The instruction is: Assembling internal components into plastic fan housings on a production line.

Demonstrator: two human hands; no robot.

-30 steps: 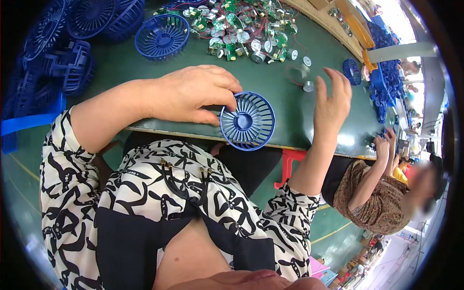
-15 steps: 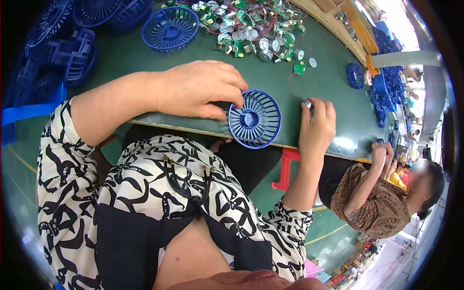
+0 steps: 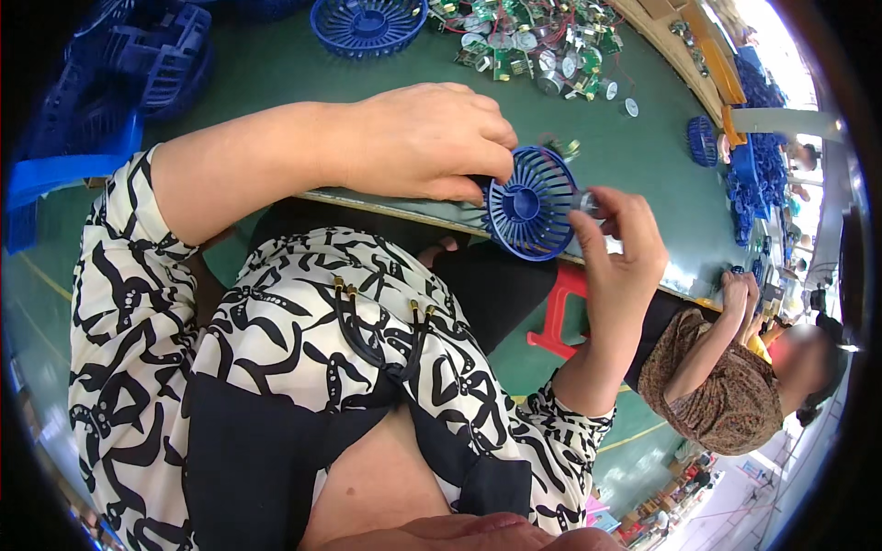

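My left hand (image 3: 427, 138) pinches the left rim of a round blue slotted fan cover (image 3: 525, 204), which is tilted at the table's near edge with its open, cupped side toward me. Between the thumb and fingers of my right hand (image 3: 629, 241) is a small silver motor (image 3: 583, 204), close to the cover's right rim. I cannot tell whether the motor touches the rim. Just past the cover's far rim lies a small green circuit board (image 3: 568, 150), partly hidden by the cover.
Several circuit boards with motors and red wires (image 3: 551, 46) lie heaped on the green table (image 3: 423, 78). Another blue cover (image 3: 369, 26) lies at the far side, and more are stacked at left (image 3: 161, 55). A co-worker (image 3: 721, 376) sits at right, near a red stool (image 3: 556, 317).
My right hand has brought the motor left to the cover's rim. The small circuit board has come along to just behind the cover. The view has shifted.
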